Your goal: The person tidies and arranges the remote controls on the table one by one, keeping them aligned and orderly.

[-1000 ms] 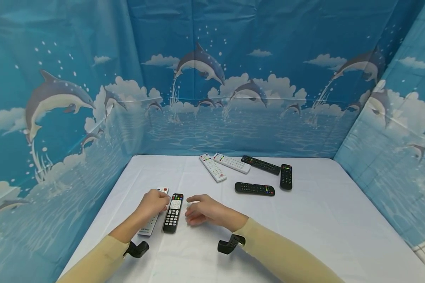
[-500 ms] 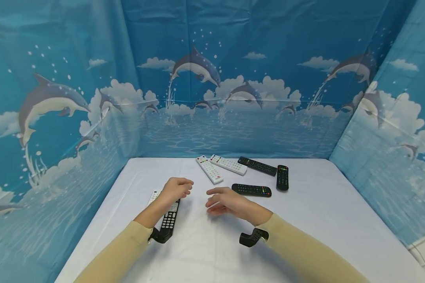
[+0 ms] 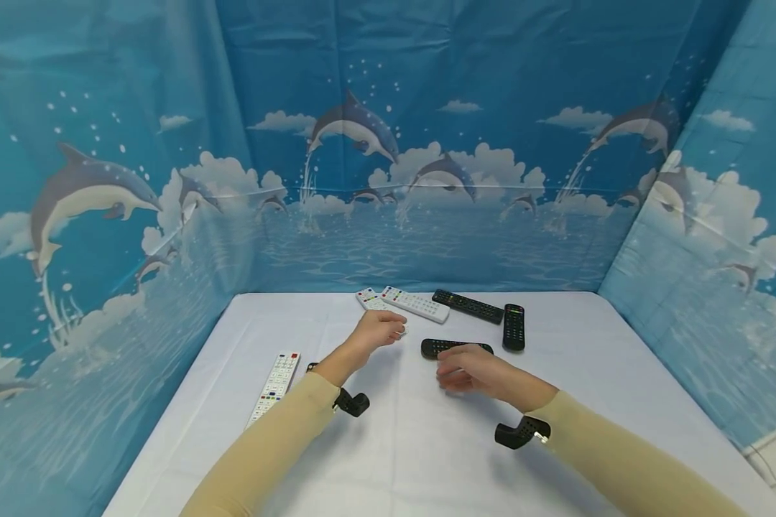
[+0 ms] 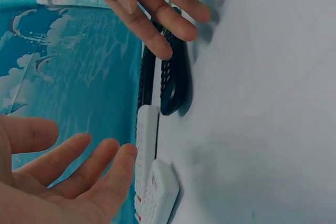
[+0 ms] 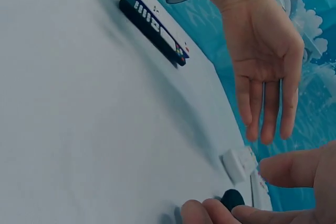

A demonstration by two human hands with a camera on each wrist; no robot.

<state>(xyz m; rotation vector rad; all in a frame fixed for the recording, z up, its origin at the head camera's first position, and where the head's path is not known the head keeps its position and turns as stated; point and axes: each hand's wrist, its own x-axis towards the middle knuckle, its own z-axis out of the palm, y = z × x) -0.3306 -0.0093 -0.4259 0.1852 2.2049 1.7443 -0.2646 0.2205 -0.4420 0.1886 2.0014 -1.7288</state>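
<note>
My left hand (image 3: 376, 332) hovers over the near end of a white remote control (image 3: 368, 297), hiding part of it. In the left wrist view its fingers are spread and relaxed, apart from that white remote's end (image 4: 165, 188). My right hand (image 3: 478, 370) is at the near side of a black remote control (image 3: 435, 347) and covers part of it. Its fingers are loosely bent, with nothing held between them in the left wrist view, where the black remote (image 4: 177, 85) lies just below them. Whether a fingertip touches it I cannot tell.
At the back lie another white remote (image 3: 417, 304), a long black remote (image 3: 468, 306) and a short black one (image 3: 514, 328). On the left, a white remote (image 3: 275, 384) lies beside a black remote (image 5: 149, 27), mostly hidden by my left arm. A dolphin-print curtain (image 3: 388, 244) borders the white table.
My left hand has left the white remote on the left and moved right and forward to the back group. My right hand has moved right, to the black remote.
</note>
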